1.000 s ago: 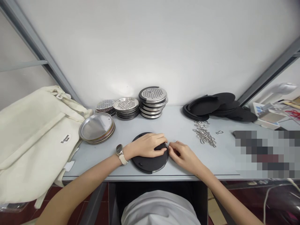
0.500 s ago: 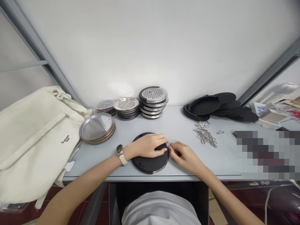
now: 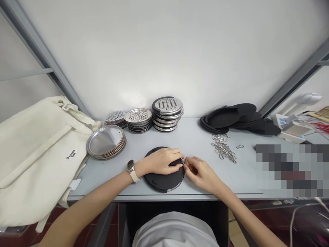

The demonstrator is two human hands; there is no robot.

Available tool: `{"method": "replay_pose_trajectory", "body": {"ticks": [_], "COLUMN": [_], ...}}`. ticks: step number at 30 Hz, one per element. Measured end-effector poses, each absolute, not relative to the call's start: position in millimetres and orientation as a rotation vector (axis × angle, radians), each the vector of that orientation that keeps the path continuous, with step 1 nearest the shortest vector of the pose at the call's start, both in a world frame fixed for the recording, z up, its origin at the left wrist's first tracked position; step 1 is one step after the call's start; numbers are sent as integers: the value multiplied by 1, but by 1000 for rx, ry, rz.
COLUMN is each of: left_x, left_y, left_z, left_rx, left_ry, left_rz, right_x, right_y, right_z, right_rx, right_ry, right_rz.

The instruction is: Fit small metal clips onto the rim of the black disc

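A black round disc [image 3: 160, 181], with a strip of silver rim at its front right, lies on the table near the front edge. Across it rests my left hand [image 3: 164, 161], closed, thumb and fingertips gripping at its right edge. A small silver clip [image 3: 182, 161] shows between the fingertips of both hands at that edge, mostly hidden. My right hand [image 3: 202, 172] pinches this clip with thumb and forefinger. To the right is a heap of similar silver carabiner clips [image 3: 223, 150], with a single loose clip [image 3: 240, 146] beside it.
Stacked along the wall are round metal graters [image 3: 138, 116], a taller grater stack [image 3: 168, 106] and, nearer, plain metal discs [image 3: 105, 140]. Several black covers [image 3: 231, 116] are piled at the back right. A cream bag [image 3: 46, 154] leans at the left; white devices [image 3: 293, 127] stand far right.
Both hands stay at the disc's right edge, with only slight finger movement around the clip. The view shifts a little; nothing else has visibly moved.
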State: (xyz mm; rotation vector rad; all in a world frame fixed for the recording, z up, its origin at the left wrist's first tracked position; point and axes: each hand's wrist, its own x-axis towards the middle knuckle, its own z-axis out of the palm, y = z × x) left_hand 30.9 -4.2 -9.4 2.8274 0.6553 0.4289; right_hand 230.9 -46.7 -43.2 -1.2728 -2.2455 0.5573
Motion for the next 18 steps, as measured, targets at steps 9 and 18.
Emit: {"method": "replay_pose_trajectory", "body": {"ticks": [9, 18], "left_x": [32, 32], "left_y": [-5, -5], "left_z": [-9, -11], "left_rx": [2845, 2860], "left_ry": [663, 652], "left_rz": [419, 441], "right_x": [232, 232], "right_y": [-44, -45], "right_z": [-47, -47], "right_rx": [-1298, -1312], "right_ry": [-2111, -2159], "right_rz": [715, 636]}}
